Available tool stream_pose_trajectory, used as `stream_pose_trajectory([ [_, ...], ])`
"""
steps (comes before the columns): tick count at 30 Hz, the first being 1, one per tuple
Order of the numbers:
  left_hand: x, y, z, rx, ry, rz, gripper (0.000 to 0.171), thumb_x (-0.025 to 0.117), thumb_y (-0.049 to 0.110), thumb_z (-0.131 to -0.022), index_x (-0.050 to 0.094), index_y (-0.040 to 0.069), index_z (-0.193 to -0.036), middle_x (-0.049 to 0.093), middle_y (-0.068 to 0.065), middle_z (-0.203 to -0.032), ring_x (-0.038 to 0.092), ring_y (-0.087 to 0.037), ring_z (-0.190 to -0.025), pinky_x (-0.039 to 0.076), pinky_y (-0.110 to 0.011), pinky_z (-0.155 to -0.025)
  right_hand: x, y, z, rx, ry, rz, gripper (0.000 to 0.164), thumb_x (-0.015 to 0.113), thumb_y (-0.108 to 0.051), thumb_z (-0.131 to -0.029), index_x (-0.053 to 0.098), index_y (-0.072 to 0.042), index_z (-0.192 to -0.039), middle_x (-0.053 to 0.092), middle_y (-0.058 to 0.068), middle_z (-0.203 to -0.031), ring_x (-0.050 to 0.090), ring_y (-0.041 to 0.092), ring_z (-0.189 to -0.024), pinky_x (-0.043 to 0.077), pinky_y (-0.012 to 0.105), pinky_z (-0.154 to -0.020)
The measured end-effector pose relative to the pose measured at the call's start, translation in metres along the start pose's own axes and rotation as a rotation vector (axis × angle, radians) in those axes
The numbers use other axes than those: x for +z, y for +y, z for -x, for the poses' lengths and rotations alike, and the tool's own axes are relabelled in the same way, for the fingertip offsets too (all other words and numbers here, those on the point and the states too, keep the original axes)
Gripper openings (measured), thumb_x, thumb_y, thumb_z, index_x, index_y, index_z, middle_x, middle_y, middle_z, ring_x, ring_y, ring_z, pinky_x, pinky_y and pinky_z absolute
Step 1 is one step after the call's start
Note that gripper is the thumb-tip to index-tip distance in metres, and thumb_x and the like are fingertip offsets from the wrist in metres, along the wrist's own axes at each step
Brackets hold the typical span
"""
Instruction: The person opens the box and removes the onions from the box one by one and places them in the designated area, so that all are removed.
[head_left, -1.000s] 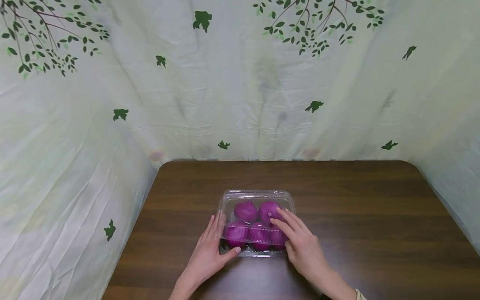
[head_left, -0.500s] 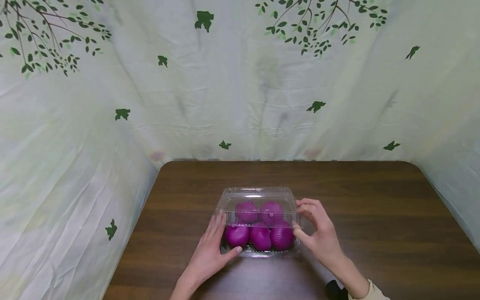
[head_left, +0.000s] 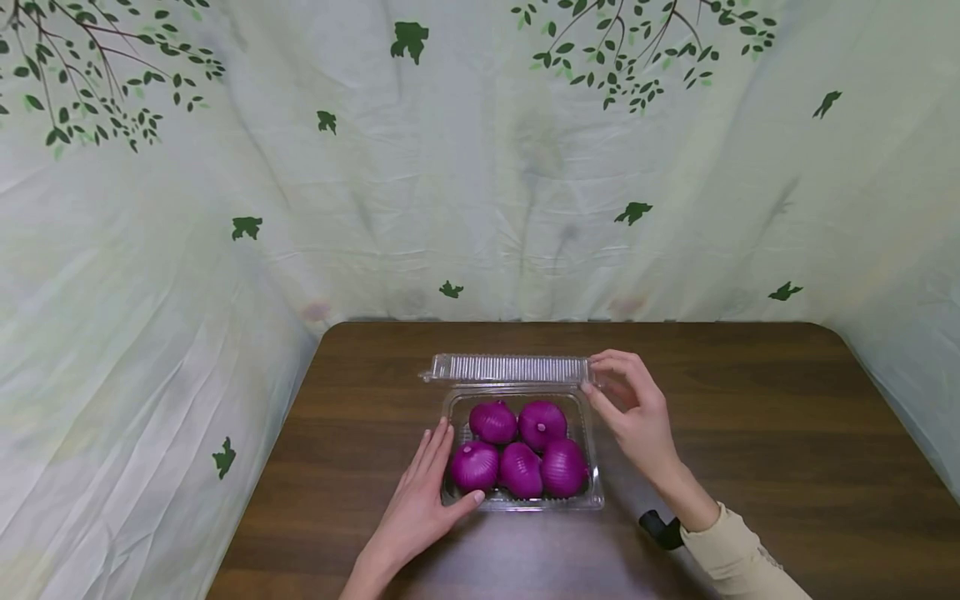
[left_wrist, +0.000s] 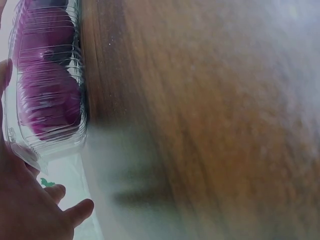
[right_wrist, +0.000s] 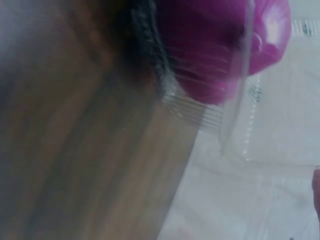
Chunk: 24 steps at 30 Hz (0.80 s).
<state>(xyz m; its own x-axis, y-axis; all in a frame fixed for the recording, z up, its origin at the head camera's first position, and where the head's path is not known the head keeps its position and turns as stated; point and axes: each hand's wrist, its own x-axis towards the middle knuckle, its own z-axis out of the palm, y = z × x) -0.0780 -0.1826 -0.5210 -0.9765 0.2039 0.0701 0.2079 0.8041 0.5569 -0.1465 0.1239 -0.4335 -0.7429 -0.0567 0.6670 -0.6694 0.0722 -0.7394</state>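
A clear plastic clamshell container (head_left: pixel 543 504) sits on the table with several purple onions (head_left: pixel 476 467) in it. Its hinged lid (head_left: pixel 510 368) stands raised at the far side. My left hand (head_left: pixel 416 512) rests along the container's left side with straight fingers, the thumb at the front rim. At the lid's right edge, my right hand (head_left: pixel 637 417) pinches the plastic between thumb and fingers. The left wrist view shows onions (left_wrist: pixel 50 100) through the ribbed wall. In the right wrist view, an onion (right_wrist: pixel 200 60) shows close up, with only a fingertip at the right edge.
The brown wooden table (head_left: pixel 750 433) extends on both sides of the container. Behind it hangs a pale cloth (head_left: pixel 480 167) printed with leaves and birds. A dark band (head_left: pixel 662 530) is on the right wrist, by a cream sleeve (head_left: pixel 735 550).
My right hand has moved from over the container to its right edge, then away with the lid. The lid has swung up and back, uncovering the onions. The left hand stays put.
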Motion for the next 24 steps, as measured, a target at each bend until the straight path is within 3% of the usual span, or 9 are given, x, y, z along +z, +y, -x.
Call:
stream_pose_trajectory([
  [6, 0.001, -0.001, -0.001, -0.013, -0.002, 0.000, 0.102, 0.069, 0.062, -0.082, 0.023, 0.014, -0.158, 0.009, 0.008, -0.164, 0.009, -0.028, -0.149, 0.025, -0.064, -0.108, 0.001, 0.009, -0.011, 0.116, -0.024, 0.014, 0.047, 0.063, 0.016, -0.086, 0.054, 0.007, -0.131, 0.052, 0.019, -0.130, 0.050, 0.021, -0.122, 0.048, 0.047, -0.096],
  [9, 0.001, 0.000, -0.001, -0.017, -0.004, 0.001, 0.102, 0.070, 0.061, -0.081, 0.023, 0.014, -0.158, 0.009, 0.008, -0.164, 0.009, -0.028, -0.149, 0.024, -0.063, -0.109, 0.002, 0.014, -0.012, 0.148, -0.034, 0.010, 0.052, 0.061, 0.015, -0.089, 0.049, 0.006, -0.138, 0.050, 0.022, -0.131, 0.049, 0.028, -0.123, 0.044, 0.056, -0.096],
  [15, 0.001, 0.000, -0.001, -0.021, -0.013, 0.002, 0.103, 0.070, 0.061, -0.081, 0.021, 0.014, -0.158, 0.008, 0.008, -0.164, 0.008, -0.028, -0.149, 0.022, -0.063, -0.110, 0.002, 0.026, -0.007, 0.206, -0.067, 0.013, 0.060, 0.061, 0.014, -0.090, 0.039, 0.007, -0.145, 0.047, 0.031, -0.131, 0.045, 0.045, -0.122, 0.040, 0.059, -0.099],
  [20, 0.001, -0.001, -0.001, -0.020, -0.012, 0.001, 0.102, 0.070, 0.061, -0.081, 0.021, 0.014, -0.158, 0.008, 0.008, -0.164, 0.008, -0.029, -0.149, 0.022, -0.063, -0.110, 0.003, 0.034, -0.002, 0.304, -0.093, -0.009, 0.069, 0.061, 0.009, -0.091, 0.029, 0.001, -0.152, 0.044, 0.027, -0.140, 0.042, 0.046, -0.128, 0.037, 0.060, -0.102],
  [24, 0.000, -0.001, -0.001, -0.020, -0.016, -0.007, 0.102, 0.070, 0.062, -0.081, 0.021, 0.014, -0.158, 0.007, 0.008, -0.164, 0.007, -0.029, -0.149, 0.022, -0.063, -0.110, 0.005, 0.040, 0.002, 0.366, -0.124, 0.007, 0.068, 0.061, 0.007, -0.092, 0.029, 0.001, -0.152, 0.041, 0.026, -0.145, 0.040, 0.046, -0.131, 0.038, 0.060, -0.102],
])
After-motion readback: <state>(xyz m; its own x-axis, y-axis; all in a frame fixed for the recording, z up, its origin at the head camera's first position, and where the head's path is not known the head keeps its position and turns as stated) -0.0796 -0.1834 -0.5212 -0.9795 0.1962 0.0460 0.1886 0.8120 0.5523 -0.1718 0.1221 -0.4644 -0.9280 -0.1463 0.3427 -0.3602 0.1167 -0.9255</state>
